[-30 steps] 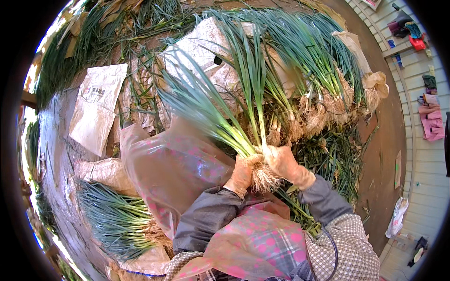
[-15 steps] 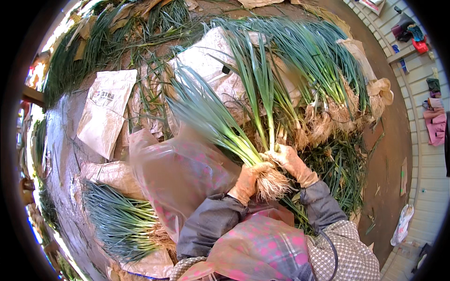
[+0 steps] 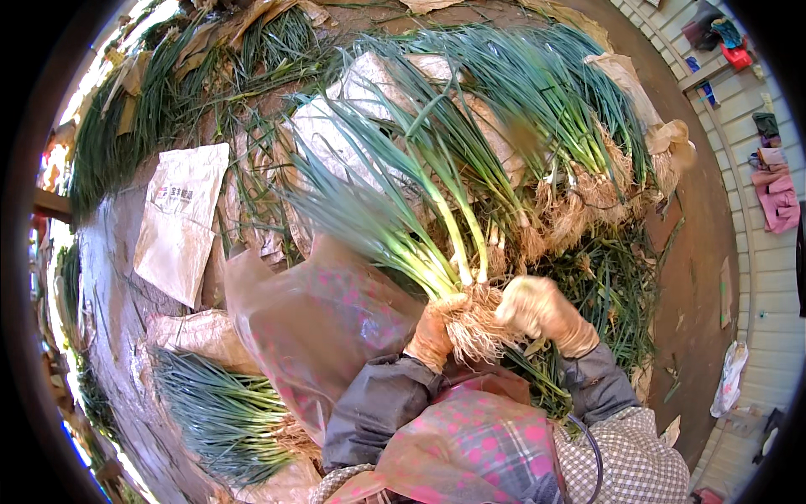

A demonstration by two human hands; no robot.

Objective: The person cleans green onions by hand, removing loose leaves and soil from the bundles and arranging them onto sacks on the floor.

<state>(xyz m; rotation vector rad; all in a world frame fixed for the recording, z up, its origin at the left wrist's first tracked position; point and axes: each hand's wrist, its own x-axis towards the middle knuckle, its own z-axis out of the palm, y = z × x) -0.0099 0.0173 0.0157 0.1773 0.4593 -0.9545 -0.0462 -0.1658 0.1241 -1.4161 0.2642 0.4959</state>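
While the ground of brown packed earth fills most of the view, a wide heap of green onions lies across its upper part, with the leaves pointing up and left and the pale roots toward the right. Flattened paper sacks lie on the left side, partly under loose leaves. A clear plastic sheet with a pink pattern under it covers the person's lap in the lower middle. Another smaller pile of green onions lies at the lower left, just beside this sheet. Near the centre, the person holds up a bunch of green onions, the leaves fanning to the upper left and the hairy root ends down between both hands. The left hand, in a tan glove, is closed around the bunch just at the roots. The right hand, also gloved, is curled against the root ends from the right side.
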